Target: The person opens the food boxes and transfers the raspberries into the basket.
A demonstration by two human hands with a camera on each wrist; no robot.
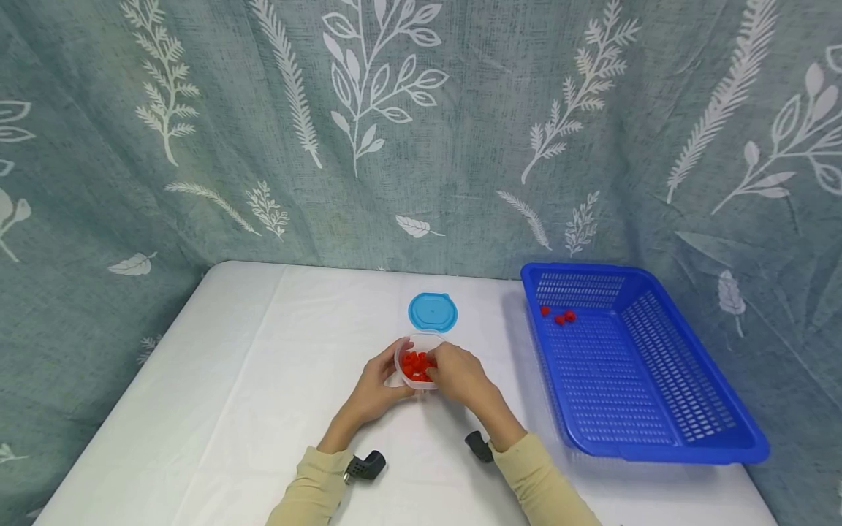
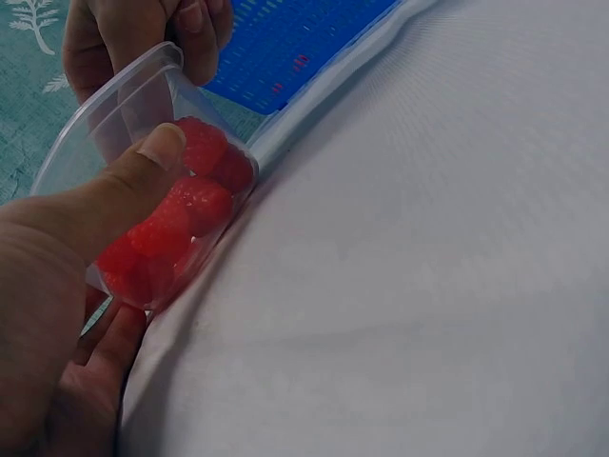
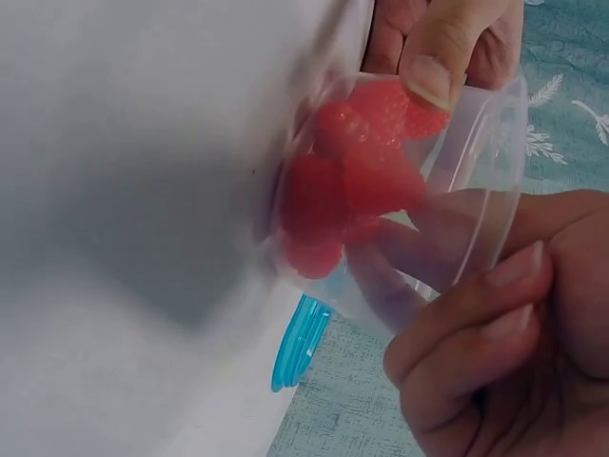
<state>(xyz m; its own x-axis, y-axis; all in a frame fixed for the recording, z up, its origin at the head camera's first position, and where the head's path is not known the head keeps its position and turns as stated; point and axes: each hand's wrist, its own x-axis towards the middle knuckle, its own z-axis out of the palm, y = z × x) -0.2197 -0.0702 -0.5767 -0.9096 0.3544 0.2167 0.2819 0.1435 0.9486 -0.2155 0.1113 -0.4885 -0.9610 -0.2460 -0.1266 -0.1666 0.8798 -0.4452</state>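
A small clear plastic cup [image 1: 400,356] with several red raspberries [image 1: 414,362] in it stands on the white table. My left hand [image 1: 376,389] grips the cup from the left, its thumb pressed along the wall in the left wrist view. Over the rim from the right, my right hand [image 1: 459,374] reaches in with thumb and fingers. Through the clear wall in the right wrist view, those fingertips close on a raspberry [image 3: 381,181], while the other fingers [image 3: 476,324] curl outside the rim. Just behind the cup lies a round blue lid [image 1: 433,312].
To the right stands a large blue slatted basket [image 1: 631,453], with three red raspberries [image 1: 560,320] in its far left corner. A patterned green cloth [image 1: 460,146] hangs behind the white table [image 1: 263,409].
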